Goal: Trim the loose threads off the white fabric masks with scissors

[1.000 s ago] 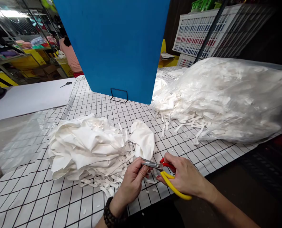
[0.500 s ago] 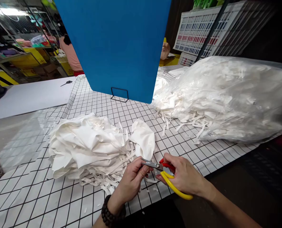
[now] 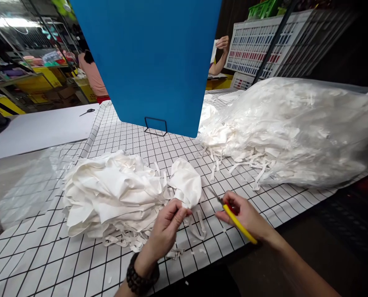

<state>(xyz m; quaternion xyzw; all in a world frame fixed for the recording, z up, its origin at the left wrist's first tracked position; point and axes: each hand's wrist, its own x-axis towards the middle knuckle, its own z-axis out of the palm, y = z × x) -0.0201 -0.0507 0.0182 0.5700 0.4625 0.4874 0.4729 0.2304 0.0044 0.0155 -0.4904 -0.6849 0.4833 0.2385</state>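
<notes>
My left hand (image 3: 167, 227) is closed in a pinch on the lower edge of a white fabric piece (image 3: 186, 182) that lies on the grid-patterned table cover (image 3: 115, 136). Loose white straps (image 3: 199, 225) hang from that piece beside my fingers. My right hand (image 3: 245, 215) grips scissors (image 3: 233, 216) with red and yellow handles; their blades point up and left, apart from the fabric. A heap of similar white fabric pieces (image 3: 112, 194) sits just left of my left hand.
A large clear plastic bag of white fabric pieces (image 3: 295, 132) fills the right side. A blue upright board (image 3: 149, 62) on a wire stand is at the back. Another person's hand (image 3: 222, 43) shows behind it. A second pair of scissors (image 3: 87, 111) lies far left.
My right hand has pulled the scissors away to the right and turned the blades upward. My left hand has moved up from the blades to pinch the white piece's edge.
</notes>
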